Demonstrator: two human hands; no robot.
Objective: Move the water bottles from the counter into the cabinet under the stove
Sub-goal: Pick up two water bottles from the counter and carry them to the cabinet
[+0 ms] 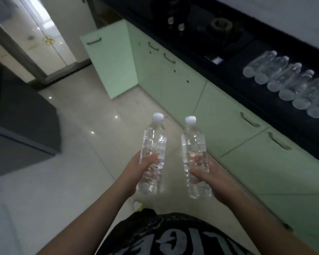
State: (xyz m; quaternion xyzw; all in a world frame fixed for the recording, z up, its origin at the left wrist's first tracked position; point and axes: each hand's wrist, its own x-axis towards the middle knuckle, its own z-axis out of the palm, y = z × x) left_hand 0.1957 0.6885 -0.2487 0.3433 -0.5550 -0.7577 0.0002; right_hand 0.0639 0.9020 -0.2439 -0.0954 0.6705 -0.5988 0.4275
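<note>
Pale tiled floor point(92, 115) lies open at 10 o'clock; one green cabinet door point(109, 59) stands ajar at 12. Six bottles point(287, 80) lie on the black counter point(234, 57) at 2. Left hand point(136, 172) grips one capped water bottle point(153, 151) low, right hand point(215, 179) another point(195, 155).

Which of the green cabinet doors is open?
The far cabinet door under the stove, swung out over the floor; the nearer doors along the counter sit flush.

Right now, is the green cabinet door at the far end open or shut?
Open. The cabinet door swings out over the floor, well clear of the flush doors beside it.
</note>
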